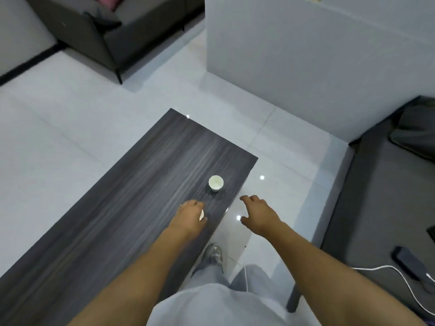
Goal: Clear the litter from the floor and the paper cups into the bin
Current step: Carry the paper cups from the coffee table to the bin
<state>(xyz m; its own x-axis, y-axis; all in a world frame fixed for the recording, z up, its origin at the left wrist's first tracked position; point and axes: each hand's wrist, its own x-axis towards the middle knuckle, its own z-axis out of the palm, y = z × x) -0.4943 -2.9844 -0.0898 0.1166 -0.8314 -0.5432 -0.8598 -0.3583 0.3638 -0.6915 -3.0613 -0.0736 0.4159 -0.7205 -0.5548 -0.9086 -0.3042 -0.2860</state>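
White paper cup (215, 183) upright on table (131, 196), left hand (191, 214) gripping another.

Glossy pale tile floor (70, 142), ceiling-light glints reflected. Dark wood-grain table (131, 196) runs diagonally at centre. Dark grey armchair (98, 38) top left. White wall (306, 55) corner projects top right. Grey sofa (376, 196) at right edge.
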